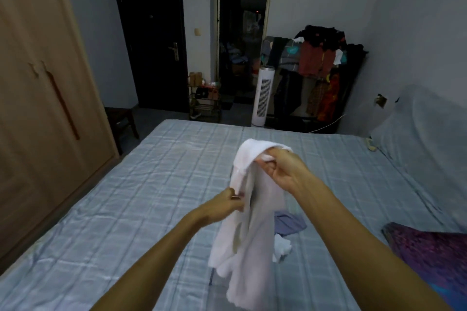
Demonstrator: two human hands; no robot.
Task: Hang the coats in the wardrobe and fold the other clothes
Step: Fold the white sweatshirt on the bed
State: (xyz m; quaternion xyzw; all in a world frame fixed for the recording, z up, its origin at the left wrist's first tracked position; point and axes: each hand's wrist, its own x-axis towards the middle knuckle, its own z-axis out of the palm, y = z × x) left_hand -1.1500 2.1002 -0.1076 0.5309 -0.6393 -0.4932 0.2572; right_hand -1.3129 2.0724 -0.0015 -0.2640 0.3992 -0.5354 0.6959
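The right hand [280, 169] grips the white garment [250, 222] at its top. The left hand [227, 203] pinches its edge, seemingly, above the bed [126, 197].

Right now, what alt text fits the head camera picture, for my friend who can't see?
A person's right hand grips the top of a soft white fleecy garment and the left hand pinches its side, over a bed with a pale blue checked sheet. A tan wooden wardrobe stands at left.
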